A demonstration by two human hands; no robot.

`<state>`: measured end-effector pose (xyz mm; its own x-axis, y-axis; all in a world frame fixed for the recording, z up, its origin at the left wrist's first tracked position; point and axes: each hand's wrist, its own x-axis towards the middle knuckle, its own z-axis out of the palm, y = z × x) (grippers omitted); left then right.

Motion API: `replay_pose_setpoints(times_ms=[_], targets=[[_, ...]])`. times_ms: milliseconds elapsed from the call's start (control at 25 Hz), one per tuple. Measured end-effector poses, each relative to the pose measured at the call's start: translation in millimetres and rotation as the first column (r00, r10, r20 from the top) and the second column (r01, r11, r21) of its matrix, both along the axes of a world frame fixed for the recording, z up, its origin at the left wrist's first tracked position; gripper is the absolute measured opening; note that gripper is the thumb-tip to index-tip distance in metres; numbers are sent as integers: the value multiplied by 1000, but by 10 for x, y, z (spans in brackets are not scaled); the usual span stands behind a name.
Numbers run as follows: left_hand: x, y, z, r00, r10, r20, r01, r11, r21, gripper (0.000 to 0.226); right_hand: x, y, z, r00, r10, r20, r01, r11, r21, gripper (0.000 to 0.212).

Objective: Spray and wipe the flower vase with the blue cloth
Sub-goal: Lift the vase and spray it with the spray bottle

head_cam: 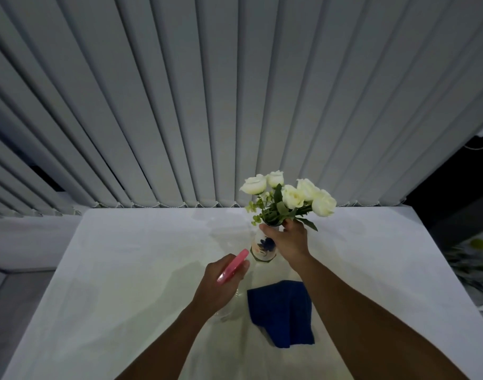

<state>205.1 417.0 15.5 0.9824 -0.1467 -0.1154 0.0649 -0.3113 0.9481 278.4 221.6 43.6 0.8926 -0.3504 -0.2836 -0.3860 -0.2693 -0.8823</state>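
Observation:
A white vase [260,249] with a blue flower pattern stands on the white table [125,270], holding white roses [289,194]. My right hand [287,239] grips the vase around its neck, just under the blooms. My left hand [221,283] holds a clear spray bottle with a pink head [233,266], its nozzle pointing at the vase from close on the left. The bottle's clear body is mostly hidden below my hand. A folded blue cloth [282,312] lies flat on the table between my forearms, untouched.
Grey vertical blinds [234,105] hang right behind the table's far edge. A dark area with greenery [476,253] lies beyond the table's right edge. A grey ledge sits to the left of the table.

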Motion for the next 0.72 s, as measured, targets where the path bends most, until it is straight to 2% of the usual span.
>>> replay_pose_setpoints(times_ms=[160,320,480,600,720], targets=[[-11,11,52,995,99,10,-99,995,-22,21,55,-143,431,988,-27,154,26,1000,13,37],[-34,-90,164,983,154,101,-146,986,-82,15,216,-295,996,956,14,295,-2,999,-40,35],[-5,-225,362,969,196,150,-168,970,-178,31,250,-386,1388,931,37,363,-11,997,-76,26],[26,-325,514,956,229,181,-198,964,-177,50,220,-435,1494,935,37,353,2,994,-110,31],[35,-381,600,952,268,146,-245,956,-161,69,166,-470,1527,935,39,353,5,993,-122,27]])
